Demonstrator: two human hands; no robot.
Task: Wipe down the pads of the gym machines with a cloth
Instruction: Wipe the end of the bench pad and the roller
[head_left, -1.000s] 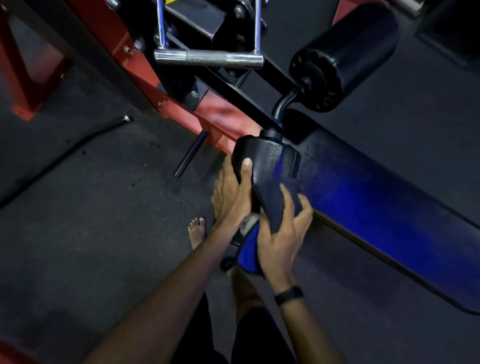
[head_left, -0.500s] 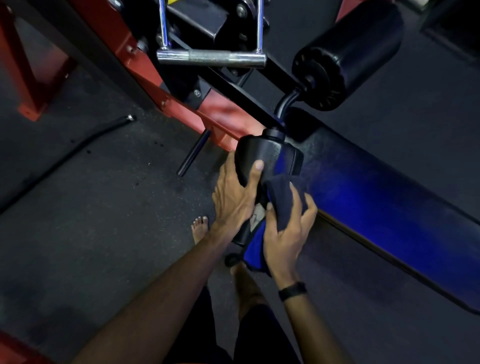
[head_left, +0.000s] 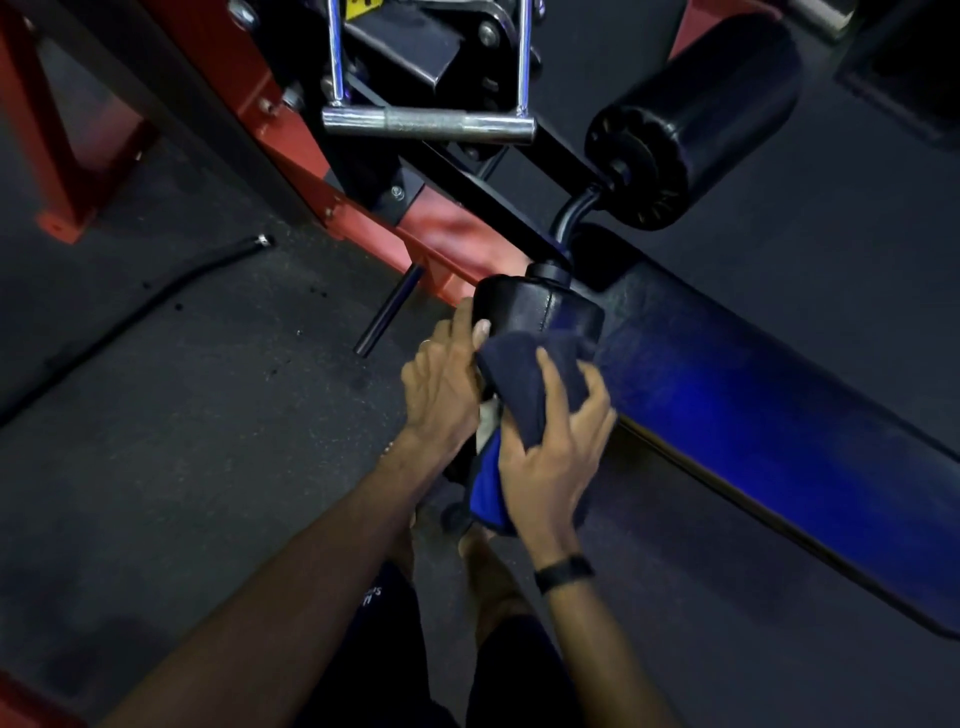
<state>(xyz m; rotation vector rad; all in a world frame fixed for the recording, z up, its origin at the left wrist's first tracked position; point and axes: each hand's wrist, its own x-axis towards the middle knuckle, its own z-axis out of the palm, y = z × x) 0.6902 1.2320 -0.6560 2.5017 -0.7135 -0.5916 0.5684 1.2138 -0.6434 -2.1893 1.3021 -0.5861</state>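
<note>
With the left hand (head_left: 441, 384) gripping the near roller pad (head_left: 537, 312) and the right hand (head_left: 550, 441) clutching the dark blue cloth (head_left: 524, 384) against it, the pad could spin, leaving its underside unwiped.

bare forearms, black wristband (head_left: 564, 573), dark printed shorts (head_left: 363, 623)

Count in my view: two black roller pads, the near one (head_left: 540, 312) and the far one (head_left: 696, 119); one long bench pad (head_left: 779, 415); one dark blue cloth (head_left: 524, 384); one chrome handle bar (head_left: 428, 124); my two hands, left (head_left: 441, 389) and right (head_left: 550, 457); one black wristband (head_left: 563, 571).
</note>
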